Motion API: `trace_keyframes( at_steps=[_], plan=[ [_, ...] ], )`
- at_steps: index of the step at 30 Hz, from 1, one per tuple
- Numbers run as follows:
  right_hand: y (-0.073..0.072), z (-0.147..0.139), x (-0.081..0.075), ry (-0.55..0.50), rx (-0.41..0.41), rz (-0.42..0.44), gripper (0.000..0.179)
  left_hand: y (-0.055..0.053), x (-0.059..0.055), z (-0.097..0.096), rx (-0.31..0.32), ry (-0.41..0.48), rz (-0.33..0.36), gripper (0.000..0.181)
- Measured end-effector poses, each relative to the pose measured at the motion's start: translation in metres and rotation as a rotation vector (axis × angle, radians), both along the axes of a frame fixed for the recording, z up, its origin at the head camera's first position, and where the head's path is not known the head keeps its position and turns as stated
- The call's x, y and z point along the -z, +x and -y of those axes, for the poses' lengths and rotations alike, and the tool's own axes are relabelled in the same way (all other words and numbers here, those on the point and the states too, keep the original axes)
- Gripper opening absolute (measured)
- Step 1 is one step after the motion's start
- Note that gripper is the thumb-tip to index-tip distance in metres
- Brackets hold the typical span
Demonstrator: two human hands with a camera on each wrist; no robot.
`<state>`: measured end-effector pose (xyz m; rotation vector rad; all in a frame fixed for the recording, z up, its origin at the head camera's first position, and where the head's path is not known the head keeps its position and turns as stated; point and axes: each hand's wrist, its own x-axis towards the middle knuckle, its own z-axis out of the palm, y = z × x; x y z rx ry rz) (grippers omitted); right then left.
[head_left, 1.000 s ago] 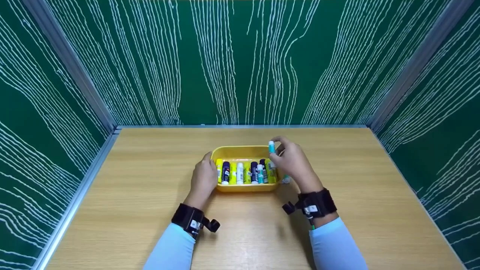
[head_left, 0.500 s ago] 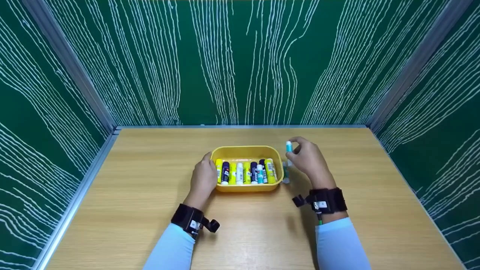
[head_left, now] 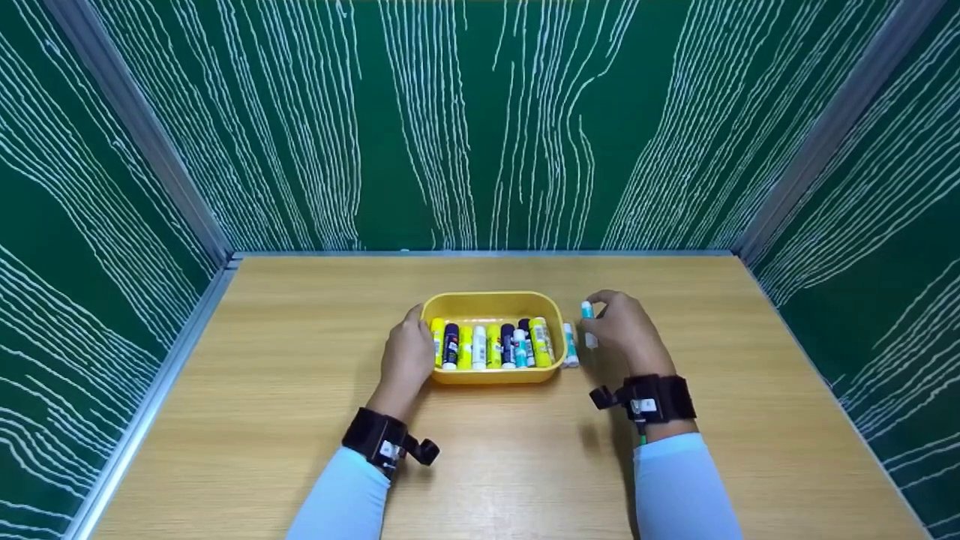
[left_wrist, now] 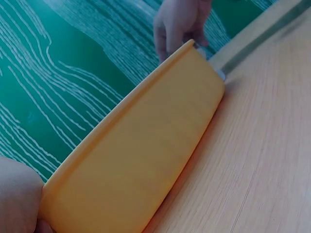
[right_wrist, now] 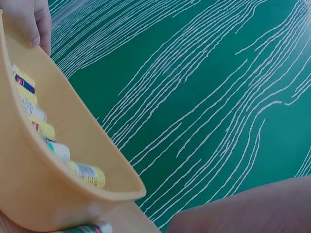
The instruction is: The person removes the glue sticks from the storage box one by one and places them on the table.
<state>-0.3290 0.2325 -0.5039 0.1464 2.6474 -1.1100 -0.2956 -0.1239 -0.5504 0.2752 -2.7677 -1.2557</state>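
Note:
A yellow plastic tub [head_left: 491, 377] holds a row of glue sticks in yellow, dark blue, white and teal. My left hand [head_left: 407, 352] grips the tub's left end, and the left wrist view shows its fingers at the tub's corner. To the right of the tub, my right hand [head_left: 628, 330] pinches a teal-and-white glue stick [head_left: 587, 313] between thumb and fingers, its white cap pointing away from me. Another teal-and-white glue stick [head_left: 570, 346] lies on the table along the tub's right wall. Yellow glue sticks [right_wrist: 88, 174] show inside the tub in the right wrist view.
The wooden table [head_left: 300, 360] is enclosed by green panels [head_left: 480, 127] with white wavy lines at the back and both sides. A grey metal strip [head_left: 322, 253] edges the table at the back.
My right hand has moved right from over the tub with the glue stick, then come lower and nearer beside the stick on the table. My left hand and the tub have stayed put.

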Motion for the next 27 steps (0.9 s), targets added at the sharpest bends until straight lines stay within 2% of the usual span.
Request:
trace_keyframes(
  at_steps=[7, 11, 15, 20, 27],
  plan=[
    [-0.001, -0.002, 0.009, 0.02, -0.025, 0.037, 0.058, 0.0, -0.001, 0.0, -0.002, 0.012, 0.013, 0.051],
    [-0.002, 0.0, 0.013, 0.027, -0.044, 0.055, 0.054, 0.0, 0.0, 0.001, 0.002, -0.011, -0.014, 0.05],
    [-0.004, 0.003, 0.016, 0.016, -0.036, 0.069, 0.051, 0.0, 0.001, 0.002, 0.007, -0.035, -0.041, 0.048],
    [-0.006, 0.006, 0.022, -0.013, 0.0, 0.099, 0.05, 0.0, 0.001, 0.002, 0.012, -0.023, -0.037, 0.049],
    [-0.006, 0.008, 0.025, -0.037, -0.019, 0.098, 0.046, 0.0, 0.002, 0.002, 0.017, -0.026, -0.045, 0.049]
  ],
)
